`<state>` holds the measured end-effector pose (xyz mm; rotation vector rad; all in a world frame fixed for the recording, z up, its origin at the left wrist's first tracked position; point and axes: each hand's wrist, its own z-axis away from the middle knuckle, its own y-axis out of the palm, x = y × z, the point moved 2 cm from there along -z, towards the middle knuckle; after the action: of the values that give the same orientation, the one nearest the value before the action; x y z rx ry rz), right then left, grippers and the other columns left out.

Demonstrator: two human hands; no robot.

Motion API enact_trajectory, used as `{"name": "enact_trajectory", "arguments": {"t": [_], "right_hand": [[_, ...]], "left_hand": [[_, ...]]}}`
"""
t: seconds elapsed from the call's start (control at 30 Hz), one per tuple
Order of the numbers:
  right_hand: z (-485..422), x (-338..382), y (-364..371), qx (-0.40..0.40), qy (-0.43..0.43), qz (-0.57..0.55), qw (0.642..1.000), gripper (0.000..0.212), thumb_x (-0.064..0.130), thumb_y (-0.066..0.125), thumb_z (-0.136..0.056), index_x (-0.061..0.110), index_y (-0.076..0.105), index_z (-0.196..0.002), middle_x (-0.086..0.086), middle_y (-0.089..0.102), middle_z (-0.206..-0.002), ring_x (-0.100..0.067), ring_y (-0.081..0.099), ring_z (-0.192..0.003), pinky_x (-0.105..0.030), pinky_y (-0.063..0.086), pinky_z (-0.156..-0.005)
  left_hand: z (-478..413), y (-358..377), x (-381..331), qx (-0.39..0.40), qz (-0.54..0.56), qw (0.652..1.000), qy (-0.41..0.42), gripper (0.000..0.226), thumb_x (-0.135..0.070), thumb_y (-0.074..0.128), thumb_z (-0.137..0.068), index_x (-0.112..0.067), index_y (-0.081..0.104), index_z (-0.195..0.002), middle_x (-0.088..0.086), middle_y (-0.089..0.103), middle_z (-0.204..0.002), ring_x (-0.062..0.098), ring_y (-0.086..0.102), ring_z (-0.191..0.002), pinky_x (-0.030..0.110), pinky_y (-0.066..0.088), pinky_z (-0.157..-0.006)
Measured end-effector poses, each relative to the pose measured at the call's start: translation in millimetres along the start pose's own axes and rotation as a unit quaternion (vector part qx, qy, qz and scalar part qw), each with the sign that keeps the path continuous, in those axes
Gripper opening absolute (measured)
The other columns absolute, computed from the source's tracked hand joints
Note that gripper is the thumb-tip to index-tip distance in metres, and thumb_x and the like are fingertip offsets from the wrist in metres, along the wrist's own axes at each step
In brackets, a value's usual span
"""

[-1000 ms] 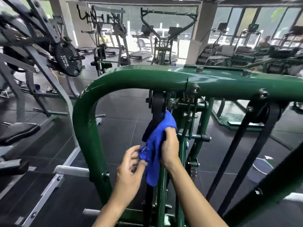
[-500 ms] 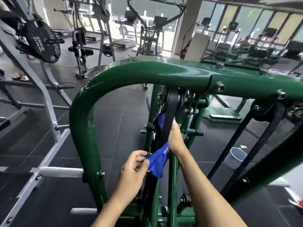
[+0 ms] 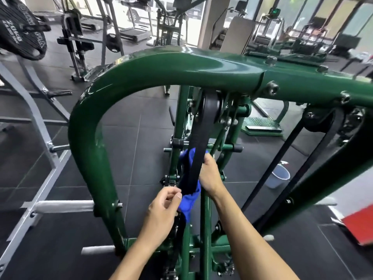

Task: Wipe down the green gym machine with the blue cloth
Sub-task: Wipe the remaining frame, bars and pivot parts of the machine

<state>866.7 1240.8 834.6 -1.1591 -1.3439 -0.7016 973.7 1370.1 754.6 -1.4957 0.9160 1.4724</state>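
The cloth [image 3: 190,204] is pinched by the left grip [image 3: 163,211] and clasped against the belt [image 3: 199,156] by the right grip [image 3: 210,177]. The far-left plate [image 3: 22,30] is marked "20KG".

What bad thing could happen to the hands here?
The left hand and right hand both hold the blue cloth against the black belt, below its pulley. If the belt moved, they might get pulled in and pinched. The cloth's loose end could also snag on the bolts beside it.
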Motion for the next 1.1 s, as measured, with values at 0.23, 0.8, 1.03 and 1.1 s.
{"name": "enact_trajectory", "arguments": {"t": [0.23,0.8,1.03,1.1], "right_hand": [[-10,-56,-9,-0.02,0.072,0.086,0.993,0.021,0.033,0.055,-0.095,0.015,0.063,-0.088,-0.006,0.069,-0.079,-0.012,0.056,-0.068,-0.052,0.056,-0.069],[-121,-29,-135,-0.225,0.029,-0.05,0.973,0.019,0.032,0.064,-0.093,0.019,0.055,-0.103,-0.003,0.062,-0.104,-0.026,0.059,-0.1,-0.037,0.047,-0.094],[-172,8,-135,-0.211,-0.065,0.356,0.908,0.063,0.064,0.055,-0.095,0.004,0.071,-0.101,-0.018,0.074,-0.101,-0.035,0.061,-0.114,-0.053,0.02,-0.123],[-175,2,-136,-0.238,-0.089,0.388,0.886,0.063,0.06,0.052,-0.099,0.0,0.071,-0.102,-0.023,0.074,-0.1,-0.039,0.062,-0.114,-0.055,0.027,-0.12]], "left_hand": [[2,31,-20,-0.114,0.015,0.992,0.055,0.013,-0.018,0.061,-0.102,-0.019,0.07,-0.093,-0.001,0.07,-0.075,0.02,0.069,-0.069,0.044,0.055,-0.071],[-25,107,-62,-0.284,-0.048,0.949,0.128,0.015,-0.044,0.051,-0.099,-0.044,0.044,-0.112,-0.005,0.063,-0.102,0.016,0.062,-0.09,0.032,0.044,-0.076],[-46,103,-52,-0.258,-0.135,0.934,0.209,0.001,-0.029,0.044,-0.105,-0.029,0.043,-0.106,-0.012,0.049,-0.081,0.009,0.052,-0.071,0.015,0.042,-0.068],[-49,104,-48,-0.262,-0.136,0.93,0.218,0.004,-0.029,0.043,-0.108,-0.025,0.044,-0.107,-0.019,0.049,-0.082,0.009,0.052,-0.072,0.012,0.042,-0.068]]}}
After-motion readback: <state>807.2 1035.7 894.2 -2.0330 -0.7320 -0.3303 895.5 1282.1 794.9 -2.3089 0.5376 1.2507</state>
